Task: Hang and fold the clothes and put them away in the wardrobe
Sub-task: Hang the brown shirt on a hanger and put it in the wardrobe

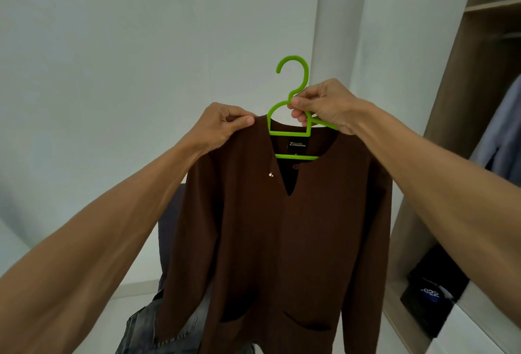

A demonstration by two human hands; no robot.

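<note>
Shirt going onto the hanger

Right hand (324,105) grips the hanger (291,125); left hand (225,125) pinches the shirt (282,241) shoulder; wardrobe (479,100) lies right, nearer the right hand.

matt plastic hanger (290,125), brown cloth shirt (282,241)

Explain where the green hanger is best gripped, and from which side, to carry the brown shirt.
Probably the narrow neck of the hanger, below its hook, from the right, where the right hand pinches: central, so the shirt hangs level, hook free.
</note>
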